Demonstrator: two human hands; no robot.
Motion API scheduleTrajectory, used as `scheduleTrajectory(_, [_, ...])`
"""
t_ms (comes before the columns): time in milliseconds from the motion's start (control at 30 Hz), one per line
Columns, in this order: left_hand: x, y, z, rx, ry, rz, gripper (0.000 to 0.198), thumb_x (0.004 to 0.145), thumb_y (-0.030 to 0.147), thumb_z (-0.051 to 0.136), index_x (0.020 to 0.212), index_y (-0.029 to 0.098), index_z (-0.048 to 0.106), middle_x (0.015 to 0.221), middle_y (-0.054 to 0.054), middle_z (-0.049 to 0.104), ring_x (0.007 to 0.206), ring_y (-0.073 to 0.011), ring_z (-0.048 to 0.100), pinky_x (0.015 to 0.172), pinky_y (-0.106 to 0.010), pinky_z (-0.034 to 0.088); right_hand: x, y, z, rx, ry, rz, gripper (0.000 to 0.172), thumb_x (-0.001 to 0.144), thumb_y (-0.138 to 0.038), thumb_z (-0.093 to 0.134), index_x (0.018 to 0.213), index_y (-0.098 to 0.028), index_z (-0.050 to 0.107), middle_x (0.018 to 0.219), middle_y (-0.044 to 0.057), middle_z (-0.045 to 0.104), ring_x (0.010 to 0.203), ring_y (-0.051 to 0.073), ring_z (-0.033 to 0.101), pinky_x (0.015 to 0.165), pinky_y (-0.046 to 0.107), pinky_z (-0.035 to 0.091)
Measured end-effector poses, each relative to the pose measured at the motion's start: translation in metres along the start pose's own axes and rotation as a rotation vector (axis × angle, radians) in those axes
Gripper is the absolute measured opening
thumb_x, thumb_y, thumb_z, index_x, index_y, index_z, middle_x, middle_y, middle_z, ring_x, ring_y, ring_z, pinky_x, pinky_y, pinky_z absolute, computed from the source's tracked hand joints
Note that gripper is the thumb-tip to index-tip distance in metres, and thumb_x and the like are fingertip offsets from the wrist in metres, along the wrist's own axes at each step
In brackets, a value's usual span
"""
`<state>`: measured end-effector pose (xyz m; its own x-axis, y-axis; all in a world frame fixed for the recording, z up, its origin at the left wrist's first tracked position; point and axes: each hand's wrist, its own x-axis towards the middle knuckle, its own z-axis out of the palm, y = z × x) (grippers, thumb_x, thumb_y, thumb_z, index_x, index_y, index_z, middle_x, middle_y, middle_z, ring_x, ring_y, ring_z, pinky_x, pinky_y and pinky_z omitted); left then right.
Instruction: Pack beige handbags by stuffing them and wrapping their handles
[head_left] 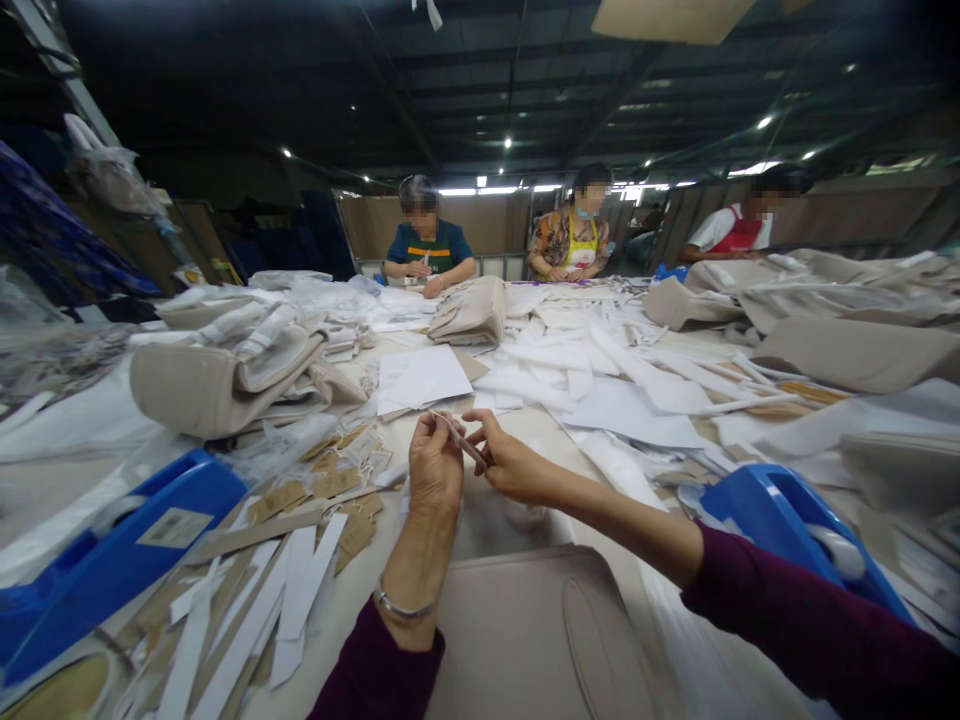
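My left hand [435, 470] and my right hand [510, 462] meet above the table, both pinching a thin narrow strip [459, 437] that runs slantwise between their fingertips. Fingers of both hands are closed on it. Right below my wrists lies a beige bag [525, 640] with a handle, flat on the table. Small brown tags [330, 485] lie scattered just left of my left hand. I wear dark purple sleeves and a bracelet on the left wrist.
Blue tape dispensers stand at the left [112, 560] and right [787, 530]. White and brown paper strips [247, 620] litter the front left. Stacked beige bags [217, 380] and white paper sheets [420, 378] cover the table. Three people [427, 245] sit working at the far side.
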<state>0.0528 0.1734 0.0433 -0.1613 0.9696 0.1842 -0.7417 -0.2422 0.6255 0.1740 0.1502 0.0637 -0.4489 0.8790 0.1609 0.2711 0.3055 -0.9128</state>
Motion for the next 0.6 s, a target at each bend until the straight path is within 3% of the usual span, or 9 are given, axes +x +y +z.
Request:
scheduleTrajectory(167, [-0.001, 0.001, -0.001, -0.033, -0.018, -0.03, 0.019, 0.072, 0.017, 0.071, 0.073, 0.017, 0.053, 0.07, 0.003, 0.052, 0.065, -0.0082, 0.051, 0.069, -0.021, 0.044, -0.002, -0.004, -0.013, -0.064, 0.062, -0.008, 0.034, 0.061, 0.004, 0.041, 0.084, -0.02, 0.05, 0.076, -0.002, 0.056, 0.06, 0.01, 0.056, 0.056, 0.021, 0.047])
scheduleTrajectory(300, [0.0, 0.003, 0.0, -0.099, -0.033, -0.076, 0.016, 0.072, 0.012, 0.07, 0.074, 0.016, 0.055, 0.07, 0.004, 0.053, 0.066, -0.0081, 0.052, 0.069, -0.021, 0.044, -0.004, -0.008, -0.018, 0.058, 0.064, 0.004, 0.02, 0.073, -0.008, 0.048, 0.088, -0.019, 0.052, 0.067, -0.003, 0.056, 0.057, 0.012, 0.057, 0.05, 0.021, 0.046])
scheduleTrajectory(367, [0.001, 0.003, 0.0, -0.123, -0.045, -0.1, 0.015, 0.073, 0.012, 0.07, 0.075, 0.016, 0.056, 0.07, 0.004, 0.053, 0.066, -0.0079, 0.052, 0.069, -0.02, 0.045, -0.004, -0.01, -0.02, 0.134, 0.093, 0.014, 0.021, 0.076, -0.018, 0.056, 0.097, -0.02, 0.053, 0.065, -0.004, 0.055, 0.056, 0.011, 0.056, 0.048, 0.02, 0.044])
scheduleTrajectory(467, [0.002, 0.003, -0.001, -0.153, -0.033, -0.111, 0.015, 0.073, 0.011, 0.07, 0.075, 0.016, 0.056, 0.07, 0.004, 0.054, 0.066, -0.0073, 0.053, 0.07, -0.02, 0.045, -0.001, -0.008, -0.028, 0.233, 0.117, -0.028, 0.04, 0.07, -0.025, 0.069, 0.107, -0.022, 0.051, 0.061, -0.008, 0.051, 0.052, 0.009, 0.049, 0.048, 0.019, 0.041])
scheduleTrajectory(600, [0.002, 0.003, -0.001, -0.137, 0.013, -0.136, 0.017, 0.072, 0.011, 0.071, 0.077, 0.017, 0.055, 0.071, 0.004, 0.055, 0.066, -0.0078, 0.055, 0.069, -0.022, 0.046, 0.003, -0.001, -0.041, 0.373, 0.087, -0.033, 0.024, 0.068, -0.023, 0.066, 0.09, -0.017, 0.059, 0.067, -0.003, 0.057, 0.058, 0.01, 0.051, 0.056, 0.023, 0.043])
